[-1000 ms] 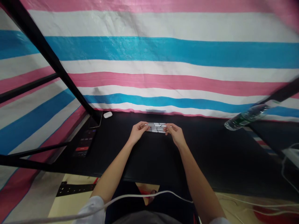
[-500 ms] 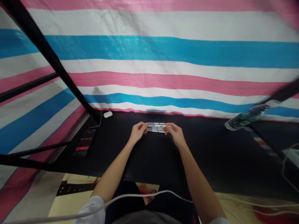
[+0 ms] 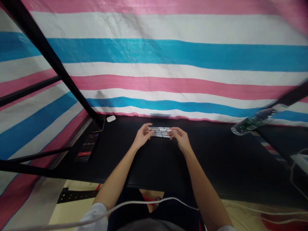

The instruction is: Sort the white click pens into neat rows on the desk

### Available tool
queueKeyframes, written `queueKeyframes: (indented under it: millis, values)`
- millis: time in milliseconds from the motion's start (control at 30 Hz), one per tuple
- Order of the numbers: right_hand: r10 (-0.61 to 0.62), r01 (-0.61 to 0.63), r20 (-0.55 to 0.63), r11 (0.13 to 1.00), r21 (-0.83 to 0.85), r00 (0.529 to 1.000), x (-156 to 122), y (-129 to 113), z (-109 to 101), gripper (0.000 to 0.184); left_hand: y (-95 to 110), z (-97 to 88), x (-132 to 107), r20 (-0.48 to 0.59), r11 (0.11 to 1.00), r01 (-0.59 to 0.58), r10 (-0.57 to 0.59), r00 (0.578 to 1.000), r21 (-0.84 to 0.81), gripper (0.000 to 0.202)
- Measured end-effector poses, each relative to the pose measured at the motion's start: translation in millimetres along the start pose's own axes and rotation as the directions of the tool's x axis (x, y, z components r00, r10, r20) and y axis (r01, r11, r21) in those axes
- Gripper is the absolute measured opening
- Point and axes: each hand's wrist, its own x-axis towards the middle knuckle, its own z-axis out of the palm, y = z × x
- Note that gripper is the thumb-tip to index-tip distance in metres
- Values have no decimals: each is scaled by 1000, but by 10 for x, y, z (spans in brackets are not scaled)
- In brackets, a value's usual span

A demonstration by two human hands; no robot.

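Several slim white and grey pens (image 3: 161, 132) lie side by side, roughly parallel, just over the black table. My left hand (image 3: 142, 134) is at their left ends, its thumb and fingers closed around them while the index finger reaches out over the far side. On the other end, my right hand (image 3: 181, 138) pinches the pens between thumb and fingers. The fingertips hide both ends of the pens, so exactly how many each hand grips cannot be made out.
A phone showing a timer (image 3: 87, 148) lies to the left, with a second dark device partly behind the frame post. A white earbud case (image 3: 111, 119) sits near the back edge. At the right, a clear plastic bottle (image 3: 252, 122) lies tilted. A white cable (image 3: 144, 201) crosses before my body.
My left hand's index finger has lifted and straightened over the pens, and its thumb has shifted on their ends. My right hand stays nearly still.
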Motion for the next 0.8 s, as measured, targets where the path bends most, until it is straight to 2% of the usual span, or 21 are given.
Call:
queueKeyframes:
  millis: [67, 167, 400, 500, 600, 733, 800]
  values:
    - [-5, 5, 3, 1000, -12, 1000, 1, 0, -2, 35, 15, 6, -5, 32, 1000, -9, 10, 999, -23, 48]
    - [-3, 3, 5, 1000, -23, 1000, -1, 2, -2, 35, 24, 5, -12, 45, 1000, -11, 11, 999, -7, 43]
    - [24, -24, -5, 1000, -3, 1000, -5, -18, 15, 35, -20, -22, 0, -17, 994, -3, 5, 1000, 105, 26]
    - [27, -27, -5, 1000, 7, 1000, -9, -33, 22, 35, -18, -12, 0, -37, 996, 0, 3, 999, 92, 30]
    - [29, -29, -10, 999, 16, 1000, -11, -43, 25, 35, -5, 5, -8, -13, 999, -19, 19, 1000, 34, 43]
    - [32, -32, -9, 999, -1, 999, -8, -43, 27, 36, -3, 11, -17, -36, 995, 3, 1, 999, 105, 29]
    - [31, -31, -10, 1000, -3, 999, -5, -39, 28, 37, -5, 11, -17, -54, 992, 18, -11, 998, 127, 30]
